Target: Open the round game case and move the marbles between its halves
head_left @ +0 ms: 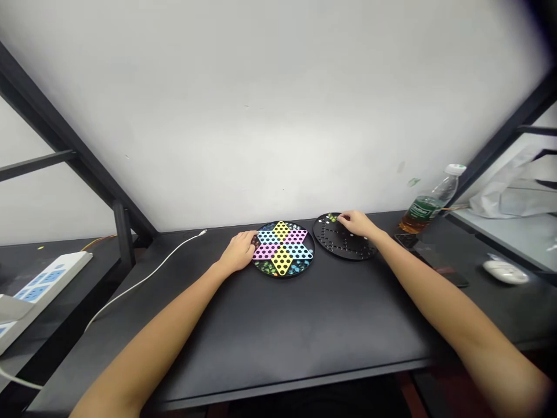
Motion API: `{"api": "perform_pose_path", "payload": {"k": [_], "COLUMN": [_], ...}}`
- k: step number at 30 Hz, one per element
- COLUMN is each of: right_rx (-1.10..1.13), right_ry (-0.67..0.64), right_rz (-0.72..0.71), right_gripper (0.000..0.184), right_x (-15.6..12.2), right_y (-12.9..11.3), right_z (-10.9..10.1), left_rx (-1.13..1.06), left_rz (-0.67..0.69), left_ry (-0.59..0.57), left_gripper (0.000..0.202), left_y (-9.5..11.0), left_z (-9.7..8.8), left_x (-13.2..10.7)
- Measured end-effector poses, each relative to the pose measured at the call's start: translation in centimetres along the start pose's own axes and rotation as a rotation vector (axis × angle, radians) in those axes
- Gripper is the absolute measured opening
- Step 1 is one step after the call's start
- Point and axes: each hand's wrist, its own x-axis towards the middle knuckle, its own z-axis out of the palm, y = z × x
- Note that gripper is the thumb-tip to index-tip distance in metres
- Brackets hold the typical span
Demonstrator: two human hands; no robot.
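Bumping a board is risking spilled marbles [332, 217].
Left hand [237, 252] is curving against the star board [310, 249]; right hand [354, 223] is narrowing over the black board [348, 247], its hold unclear.

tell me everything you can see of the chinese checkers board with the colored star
The Chinese checkers board is a round black disc, plastic-looking, bearing a six-pointed star in yellow, pink and pale blue, pierced with rows of holes. Coloured marbles sit around the star. It lies flat on the dark table, with the left hand touching its left edge.

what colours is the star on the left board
The star: yellow, pink, light blue, best in head view.
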Motion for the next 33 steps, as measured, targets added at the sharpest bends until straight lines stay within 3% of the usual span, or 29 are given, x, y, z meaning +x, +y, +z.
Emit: {"api": "perform_pose_path", "payload": {"k": [6,13,22,33], "right_rx": [0.027,-0.051,-0.090,0.000], "right_ry": [0.039,-0.011,0.054,0.044], "right_rz": [-0.023,-0.141,-0.130,-0.074], "right_gripper": [0.030,0.030,0.029,0.029], "right_x": [-0.6,-1.2,-0.8,-1.3], "right_y": [-1.3,-2.8,-1.7,-3.1], "right_z": [0.0,0.6,1.2,0.0], "left_rx": [0.004,0.008,0.014,0.005], "left_rz": [0.003,-0.005,-0.001,-0.006], "left_ry": [0.000,0.004,-0.007,-0.004], "left_gripper": [0.046,0.046,0.046,0.046], "left_y": [0.0,0.1,0.2,0.1], "left_z": [0.0,-0.1,-0.2,-0.1], "left_x": [0.0,0.1,0.1,0.1]}}
